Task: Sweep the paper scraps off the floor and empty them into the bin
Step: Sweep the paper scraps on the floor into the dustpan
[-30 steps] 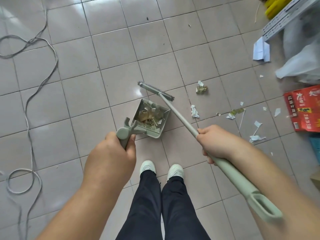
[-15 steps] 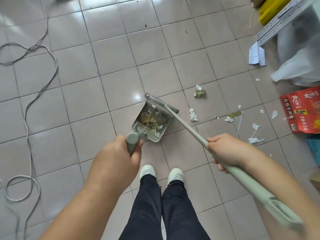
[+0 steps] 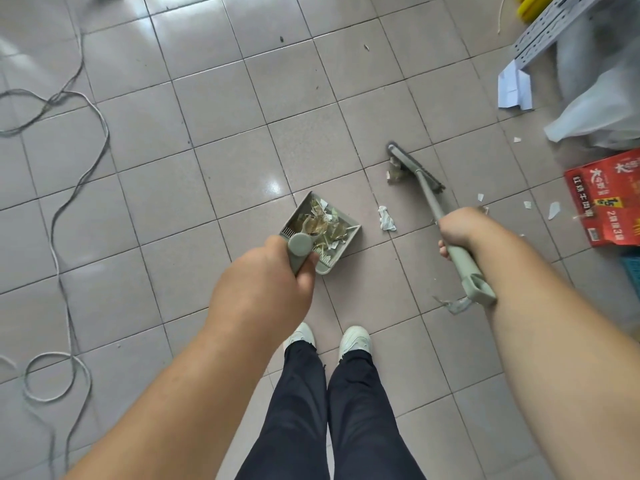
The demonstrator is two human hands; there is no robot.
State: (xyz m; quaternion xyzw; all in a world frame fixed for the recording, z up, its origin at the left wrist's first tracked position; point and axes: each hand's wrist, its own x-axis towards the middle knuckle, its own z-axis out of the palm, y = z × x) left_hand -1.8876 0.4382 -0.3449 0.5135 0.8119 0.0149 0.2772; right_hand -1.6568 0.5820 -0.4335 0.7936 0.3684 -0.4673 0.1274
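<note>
My left hand [image 3: 266, 282] grips the handle of a grey-green dustpan [image 3: 348, 233] that rests on the tiled floor, holding several paper scraps. My right hand [image 3: 460, 230] grips the shaft of a matching broom [image 3: 415, 168]. The broom head stands on the floor to the right of the pan, right next to a brownish crumpled scrap [image 3: 394, 173]. A white crumpled scrap [image 3: 386, 218] lies between pan and broom. Small white bits [image 3: 553, 210] are scattered further right. No bin is visible.
A grey cable [image 3: 69, 188] loops over the floor on the left. At the right edge are a red carton [image 3: 604, 197], a white plastic bag [image 3: 595, 112], folded white paper [image 3: 514, 86] and a grey metal rack [image 3: 543, 24]. My white shoes [image 3: 327, 339] stand behind the pan.
The broom head has swung from the dustpan's mouth out to the right, reaching the brownish scrap. The dustpan has stayed on the floor in my left hand.
</note>
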